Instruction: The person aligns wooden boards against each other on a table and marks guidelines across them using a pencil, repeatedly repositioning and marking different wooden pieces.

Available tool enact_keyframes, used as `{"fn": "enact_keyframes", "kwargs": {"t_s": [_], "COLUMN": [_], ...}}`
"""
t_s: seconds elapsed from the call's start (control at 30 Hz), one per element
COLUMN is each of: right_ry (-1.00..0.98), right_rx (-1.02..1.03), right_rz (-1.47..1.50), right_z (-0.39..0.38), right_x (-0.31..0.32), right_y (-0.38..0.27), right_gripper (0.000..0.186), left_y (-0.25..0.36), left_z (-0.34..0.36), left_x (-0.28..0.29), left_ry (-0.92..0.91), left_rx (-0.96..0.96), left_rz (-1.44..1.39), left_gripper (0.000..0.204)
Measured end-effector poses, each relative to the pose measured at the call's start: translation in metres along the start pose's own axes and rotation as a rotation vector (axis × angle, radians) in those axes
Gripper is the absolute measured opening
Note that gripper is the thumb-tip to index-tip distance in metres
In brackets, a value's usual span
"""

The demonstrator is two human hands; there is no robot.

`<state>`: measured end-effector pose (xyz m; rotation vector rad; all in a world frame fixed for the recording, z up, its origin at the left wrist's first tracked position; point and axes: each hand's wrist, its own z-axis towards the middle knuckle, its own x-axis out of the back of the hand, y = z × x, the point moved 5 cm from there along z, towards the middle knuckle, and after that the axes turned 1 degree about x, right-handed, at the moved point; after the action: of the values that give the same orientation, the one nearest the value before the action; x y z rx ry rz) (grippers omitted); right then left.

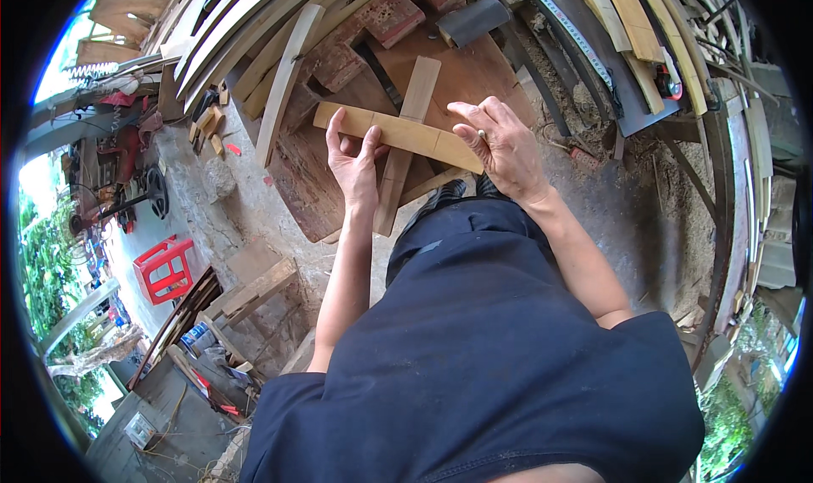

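A light wooden strip (415, 136) with a few thin dark lines across it is held level above a worn wooden bench top (301, 182). My left hand (354, 171) grips its left part between thumb and fingers. My right hand (514, 159) is at the strip's right end, fingers bent, with a small pale tip showing between them; what it belongs to is hidden. Beneath the strip, another wooden piece (420, 89) lies crosswise on the bench.
Long boards (288, 89) lean at the upper left. A tape measure (569, 30) stretches along dark strips at the upper right, beside more boards (631, 17). A dark curved piece (474, 22) lies at the bench's far side. A red plastic stool (163, 270) stands at left.
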<state>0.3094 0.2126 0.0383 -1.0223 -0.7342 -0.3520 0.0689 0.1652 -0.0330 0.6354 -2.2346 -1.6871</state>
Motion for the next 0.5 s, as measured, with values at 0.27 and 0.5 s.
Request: {"fn": "enact_keyframes", "kwargs": {"t_s": [0.27, 0.5], "right_ry": [0.011, 0.008], "right_rx": [-0.06, -0.101], "right_rz": [0.151, 0.184], "right_z": [-0.007, -0.014], "right_x": [0.009, 0.01], "right_y": [0.005, 0.008], "right_gripper": [0.034, 0.026], "left_y": [0.001, -0.001], "left_z": [0.004, 0.004], "left_x": [0.001, 0.004], "left_ry": [0.008, 0.026], "left_rx": [0.007, -0.044], "left_rz": [-0.037, -0.024], "left_gripper": [0.063, 0.063]}}
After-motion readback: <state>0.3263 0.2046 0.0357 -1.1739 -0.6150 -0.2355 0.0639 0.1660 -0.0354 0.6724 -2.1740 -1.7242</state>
